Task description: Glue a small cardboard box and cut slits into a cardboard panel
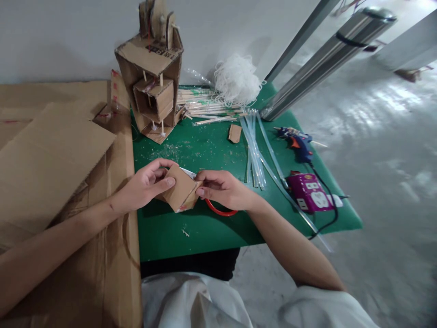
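Between my two hands is a small folded cardboard piece (180, 184), held just above the green tabletop. My left hand (150, 182) pinches its left side, thumb on the upper face. At its right edge my right hand (223, 189) grips a cardboard flap between thumb and fingers. Below my right hand, scissors with a red handle (221, 210) lie on the table, partly hidden by the cardboard and my hand. Beyond my hands stands a cardboard model (153, 68) with a small open box held inside it on sticks.
Large cardboard sheets (51, 150) cover the left. Clear glue sticks (254, 150), wooden sticks (208, 107) and a bundle of white string (237, 79) lie at the back and right. A blue glue gun (300, 143) and purple power socket box (310, 191) sit near the right edge.
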Available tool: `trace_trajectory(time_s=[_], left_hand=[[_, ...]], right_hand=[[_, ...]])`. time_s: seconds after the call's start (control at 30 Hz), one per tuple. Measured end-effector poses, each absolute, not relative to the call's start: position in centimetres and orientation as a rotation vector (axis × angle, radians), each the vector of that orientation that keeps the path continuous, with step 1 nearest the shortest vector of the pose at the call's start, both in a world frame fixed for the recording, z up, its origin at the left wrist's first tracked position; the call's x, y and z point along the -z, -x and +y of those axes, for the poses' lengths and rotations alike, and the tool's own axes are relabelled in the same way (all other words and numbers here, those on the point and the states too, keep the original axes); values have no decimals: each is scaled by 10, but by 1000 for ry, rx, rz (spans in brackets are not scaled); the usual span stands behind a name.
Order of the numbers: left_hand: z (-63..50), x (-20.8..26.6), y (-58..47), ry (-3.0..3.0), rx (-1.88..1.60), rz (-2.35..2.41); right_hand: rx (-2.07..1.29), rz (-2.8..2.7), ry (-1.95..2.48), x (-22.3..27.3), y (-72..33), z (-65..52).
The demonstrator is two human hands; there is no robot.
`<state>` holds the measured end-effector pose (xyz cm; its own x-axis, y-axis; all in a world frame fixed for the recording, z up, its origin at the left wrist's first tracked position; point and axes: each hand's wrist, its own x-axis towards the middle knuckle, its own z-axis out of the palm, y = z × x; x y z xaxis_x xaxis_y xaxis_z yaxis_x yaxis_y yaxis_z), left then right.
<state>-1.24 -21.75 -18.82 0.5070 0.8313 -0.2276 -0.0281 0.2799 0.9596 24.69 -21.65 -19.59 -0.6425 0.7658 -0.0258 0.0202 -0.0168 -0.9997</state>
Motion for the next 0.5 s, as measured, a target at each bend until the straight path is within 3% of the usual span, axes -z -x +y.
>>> trace_trajectory(time_s=[0.5], left_hand=[[-220, 190, 11, -1175, -617, 864]], right_hand=[[-1764, -1440, 850, 197, -249, -211]])
